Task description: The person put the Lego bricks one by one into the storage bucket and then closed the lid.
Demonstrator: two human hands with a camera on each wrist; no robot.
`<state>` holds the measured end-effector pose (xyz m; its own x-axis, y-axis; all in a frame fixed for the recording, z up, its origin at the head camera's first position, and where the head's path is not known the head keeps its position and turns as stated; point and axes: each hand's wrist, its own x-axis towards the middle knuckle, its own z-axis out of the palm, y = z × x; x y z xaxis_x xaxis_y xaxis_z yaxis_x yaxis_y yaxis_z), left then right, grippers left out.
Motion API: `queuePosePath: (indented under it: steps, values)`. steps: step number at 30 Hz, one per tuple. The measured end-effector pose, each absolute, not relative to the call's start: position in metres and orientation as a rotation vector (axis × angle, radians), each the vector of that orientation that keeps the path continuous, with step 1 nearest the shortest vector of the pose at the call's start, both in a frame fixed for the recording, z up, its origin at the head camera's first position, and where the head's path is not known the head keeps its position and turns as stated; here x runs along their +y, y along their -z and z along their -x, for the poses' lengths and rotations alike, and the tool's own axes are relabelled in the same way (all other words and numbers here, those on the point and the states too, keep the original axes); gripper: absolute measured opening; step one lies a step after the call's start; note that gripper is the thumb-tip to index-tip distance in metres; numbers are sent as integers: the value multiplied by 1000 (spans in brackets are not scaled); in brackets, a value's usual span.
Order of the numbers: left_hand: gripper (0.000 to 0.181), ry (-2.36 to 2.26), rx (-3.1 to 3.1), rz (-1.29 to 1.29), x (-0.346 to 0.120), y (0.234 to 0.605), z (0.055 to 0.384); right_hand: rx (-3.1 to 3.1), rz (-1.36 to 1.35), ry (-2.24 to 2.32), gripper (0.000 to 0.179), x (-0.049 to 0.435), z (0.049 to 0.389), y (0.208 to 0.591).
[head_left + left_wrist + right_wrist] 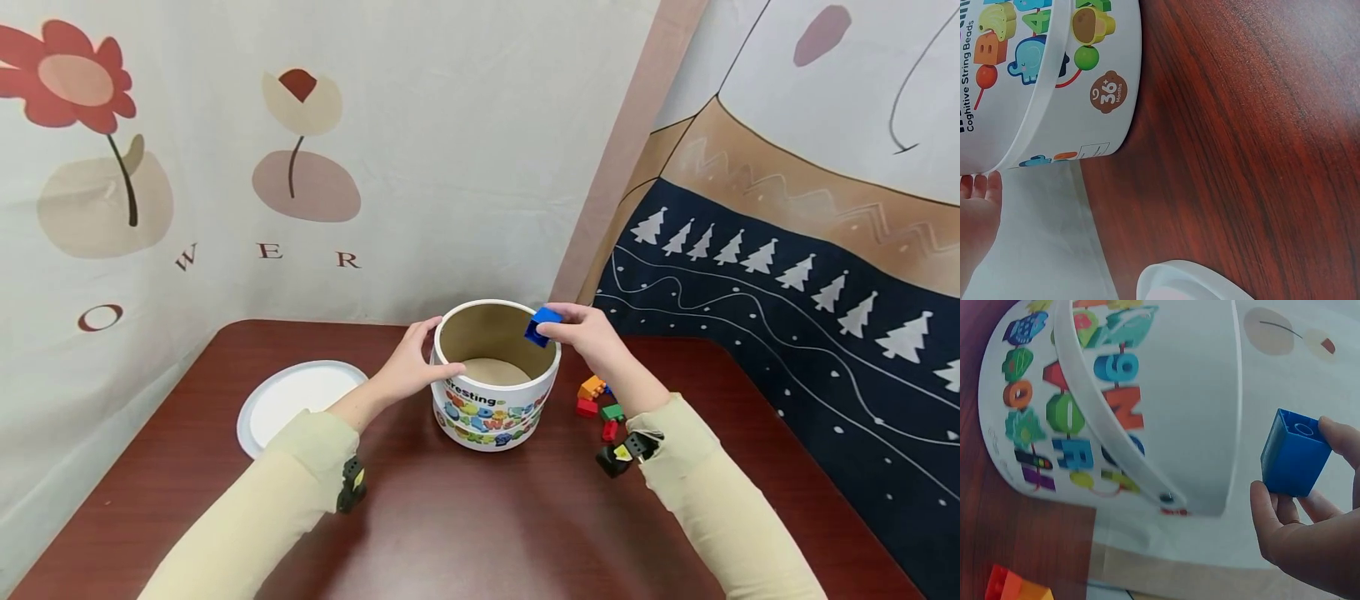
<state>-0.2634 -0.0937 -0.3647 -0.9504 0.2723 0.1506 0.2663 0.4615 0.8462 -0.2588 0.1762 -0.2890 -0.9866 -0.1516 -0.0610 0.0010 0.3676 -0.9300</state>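
A round white bucket point(491, 417) with colourful printed letters and shapes stands upright on the table, its mouth uncovered. My left hand point(408, 367) holds the bucket's left side, the thumb at the front rim and the fingers spread toward the back; in the left wrist view its fingertips point(980, 185) touch the rim. Between thumb and fingers my right hand point(592, 333) pinches a blue toy brick point(542, 326) at the bucket's right rim. The brick's hollow end point(1302, 429) shows in the right wrist view, where the hand point(1316, 531) is beside the bucket.
A round white lid point(303, 396) lies on the table left of the bucket. Several loose bricks, among them an orange one point(591, 387), a red one point(587, 407) and a green one point(612, 412), lie near the right forearm. A printed curtain point(465, 167) hangs behind the table.
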Motion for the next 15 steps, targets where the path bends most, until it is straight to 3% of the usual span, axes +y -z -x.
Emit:
queuePosePath:
  steps: [15]
  values:
    - [90, -1567, 2672, -497, -94, 366, 263, 2466, 220, 1610, 55, 154, 264, 302]
